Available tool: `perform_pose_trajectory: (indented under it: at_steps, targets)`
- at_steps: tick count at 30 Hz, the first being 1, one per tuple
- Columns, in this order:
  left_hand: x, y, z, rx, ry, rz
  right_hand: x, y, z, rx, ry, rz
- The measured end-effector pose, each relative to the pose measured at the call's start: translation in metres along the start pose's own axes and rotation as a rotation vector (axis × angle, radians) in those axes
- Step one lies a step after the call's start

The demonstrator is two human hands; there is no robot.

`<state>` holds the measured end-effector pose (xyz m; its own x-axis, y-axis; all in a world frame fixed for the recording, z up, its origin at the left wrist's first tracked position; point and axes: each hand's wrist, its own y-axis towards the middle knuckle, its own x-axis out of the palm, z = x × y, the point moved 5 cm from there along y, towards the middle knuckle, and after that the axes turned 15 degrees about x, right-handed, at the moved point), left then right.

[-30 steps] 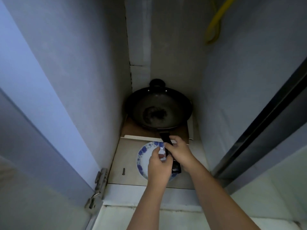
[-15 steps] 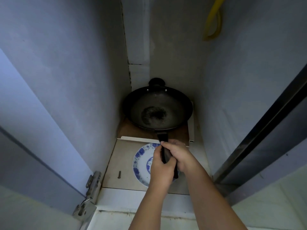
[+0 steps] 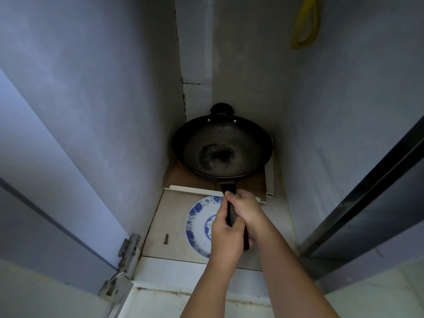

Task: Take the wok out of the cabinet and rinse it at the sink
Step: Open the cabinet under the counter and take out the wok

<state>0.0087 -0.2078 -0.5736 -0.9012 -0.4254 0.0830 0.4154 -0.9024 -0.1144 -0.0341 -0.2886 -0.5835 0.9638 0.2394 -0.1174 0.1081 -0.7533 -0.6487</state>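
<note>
A black wok [image 3: 221,148] sits deep inside the narrow cabinet [image 3: 114,111], on a brown board at the back of the floor. A small loop handle sticks out of its far rim. Its long black handle [image 3: 229,190] points toward me. My right hand [image 3: 246,208] is wrapped around that handle near the pan. My left hand [image 3: 227,232] grips the same handle just behind it. The handle's near end pokes out under my hands. No sink is in view.
A white plate with a blue flower pattern [image 3: 198,222] lies on the cabinet floor right under my hands. A screw [image 3: 165,238] lies left of it. The open door's hinge [image 3: 128,247] is at lower left. A yellow hose [image 3: 305,26] hangs at upper right.
Both hands have tightened around the wok's handle and the wok has shifted slightly toward me. The view has tipped, so the hinge sits lower in frame.
</note>
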Motion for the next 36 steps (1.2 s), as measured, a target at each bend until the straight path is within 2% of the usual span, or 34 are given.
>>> perform_pose_trajectory:
  at_steps: [7, 15, 28, 36]
  targets:
    - [-0.005, -0.005, 0.005, 0.034, 0.017, -0.007, 0.003, -0.005, 0.002, -0.024, 0.051, 0.004]
    - [-0.01, -0.012, 0.016, -0.024, 0.004, 0.038, 0.008, -0.018, 0.001, -0.006, 0.028, -0.008]
    - [-0.025, -0.036, 0.048, 0.054, -0.012, 0.084, 0.014, -0.066, -0.018, -0.1, 0.001, 0.031]
    - [-0.034, -0.06, 0.064, 0.034, -0.059, 0.104, 0.018, -0.098, -0.017, -0.06, -0.026, 0.026]
